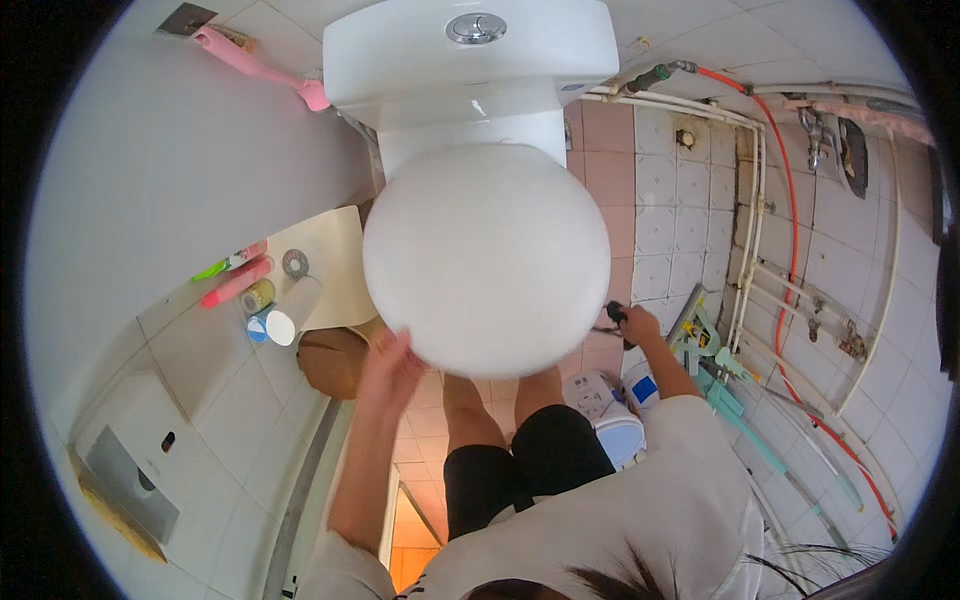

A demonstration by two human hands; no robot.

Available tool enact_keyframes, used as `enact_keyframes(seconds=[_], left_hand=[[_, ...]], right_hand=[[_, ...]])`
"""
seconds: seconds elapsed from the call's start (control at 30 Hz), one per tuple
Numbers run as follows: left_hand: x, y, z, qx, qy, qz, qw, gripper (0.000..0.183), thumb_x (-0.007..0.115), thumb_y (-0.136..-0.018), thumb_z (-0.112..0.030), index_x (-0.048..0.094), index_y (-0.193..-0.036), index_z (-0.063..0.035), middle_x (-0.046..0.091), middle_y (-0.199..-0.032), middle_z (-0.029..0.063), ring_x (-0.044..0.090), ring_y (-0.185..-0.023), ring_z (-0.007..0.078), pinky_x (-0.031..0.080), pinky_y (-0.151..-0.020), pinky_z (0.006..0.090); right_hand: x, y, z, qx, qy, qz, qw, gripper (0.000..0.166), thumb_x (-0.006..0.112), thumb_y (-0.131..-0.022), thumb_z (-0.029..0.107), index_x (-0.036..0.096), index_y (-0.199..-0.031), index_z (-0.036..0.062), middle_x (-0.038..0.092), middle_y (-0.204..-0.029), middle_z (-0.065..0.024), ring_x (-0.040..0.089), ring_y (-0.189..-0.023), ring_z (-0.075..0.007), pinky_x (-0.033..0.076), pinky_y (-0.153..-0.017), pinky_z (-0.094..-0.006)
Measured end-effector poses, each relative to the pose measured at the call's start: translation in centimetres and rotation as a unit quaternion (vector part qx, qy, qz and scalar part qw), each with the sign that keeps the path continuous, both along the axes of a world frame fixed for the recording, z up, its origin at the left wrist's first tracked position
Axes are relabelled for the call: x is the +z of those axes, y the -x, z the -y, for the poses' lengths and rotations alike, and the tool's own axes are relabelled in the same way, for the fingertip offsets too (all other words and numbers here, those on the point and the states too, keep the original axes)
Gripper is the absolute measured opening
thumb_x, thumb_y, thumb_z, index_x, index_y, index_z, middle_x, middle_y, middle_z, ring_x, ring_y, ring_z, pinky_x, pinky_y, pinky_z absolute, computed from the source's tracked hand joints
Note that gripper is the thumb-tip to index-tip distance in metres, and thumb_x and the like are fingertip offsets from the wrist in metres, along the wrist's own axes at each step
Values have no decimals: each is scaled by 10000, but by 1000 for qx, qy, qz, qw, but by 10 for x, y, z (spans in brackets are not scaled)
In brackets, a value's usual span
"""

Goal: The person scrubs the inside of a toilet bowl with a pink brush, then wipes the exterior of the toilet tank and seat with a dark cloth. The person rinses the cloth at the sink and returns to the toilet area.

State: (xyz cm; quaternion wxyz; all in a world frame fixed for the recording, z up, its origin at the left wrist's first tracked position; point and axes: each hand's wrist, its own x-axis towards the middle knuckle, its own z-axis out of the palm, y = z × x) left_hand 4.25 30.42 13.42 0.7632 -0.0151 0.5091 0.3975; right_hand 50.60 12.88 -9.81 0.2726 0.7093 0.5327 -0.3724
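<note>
A white toilet lid (486,262) fills the middle of the view, covering the bowl below the cistern (469,67). My left hand (394,367) is at the lid's front left edge, gripping the rim; some fingertips are hidden and the hand is slightly blurred. Off the lid's right side, my right hand (640,326) is closed around a small black handled object (616,312). Its lower part is partly hidden, so its exact kind is unclear.
A cream stand (337,262) on the left holds a white cylindrical container (294,311) and several bottles. White buckets (619,435) stand beside my legs. Mops and a squeegee (724,397) lean at the right wall, near pipes and a red hose (793,202). A pink brush (262,69) hangs upper left.
</note>
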Motion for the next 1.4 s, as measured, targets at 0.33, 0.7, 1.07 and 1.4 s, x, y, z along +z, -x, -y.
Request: enact_keyframes(seconds=[0.33,0.7,1.07,1.4], left_hand=[[16,-47,-223,109,-90,24,990,299,552,-923,-254,521,-1110,-22,583,-1121,97,589,-983,199,489,-872,363],[-121,17,-43,96,2,75,993,359,453,-943,-347,521,-1169,-77,558,-1219,89,540,-1076,241,448,-905,383],[-148,14,193,59,207,56,975,346,471,-942,-308,516,-1193,-74,596,-1065,83,586,-957,211,473,-812,324],[-121,1,164,-90,117,-66,987,313,435,-961,-255,515,-1190,-57,614,-1056,86,613,-912,167,465,-791,280]], right_hand=[[-4,25,60,-464,-148,-117,866,548,581,-825,460,599,-1071,-30,674,-892,-129,652,-802,-239,522,-696,-353],[78,147,-98,-533,-151,-341,759,329,714,-799,278,649,-939,-13,644,-815,-59,592,-693,-120,472,-617,-258],[48,263,-329,46,-493,-160,854,381,704,-703,185,621,-1070,131,583,-1071,-91,542,-983,-301,491,-769,-403],[-18,312,-363,320,-313,-60,892,334,470,-883,191,554,-1203,240,553,-1073,-73,537,-1039,-283,512,-747,-412]])
